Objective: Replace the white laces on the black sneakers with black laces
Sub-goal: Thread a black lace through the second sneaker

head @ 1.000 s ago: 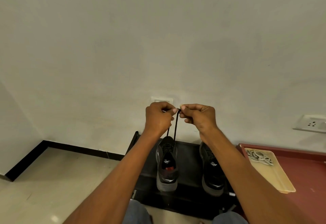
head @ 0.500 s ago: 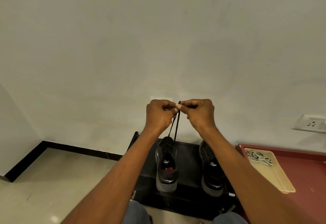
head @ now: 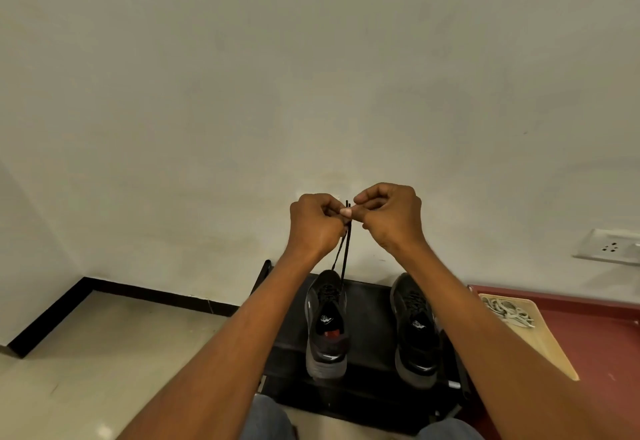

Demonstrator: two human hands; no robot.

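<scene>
Head view, hands: we pinch both ends of the black lace (head: 344,252) at frame centre, left hand (head: 317,225) and right hand (head: 391,216) closed on it.
Lace axis: near-vertical, running down to the left sneaker (head: 327,325) below.
Nearer hand: left.
Old laces: in the tray (head: 540,339), lower right.

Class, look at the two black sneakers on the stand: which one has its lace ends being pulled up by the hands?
The left sneaker: two black lace ends rise from it to the hands; the right sneaker has none raised.
</scene>
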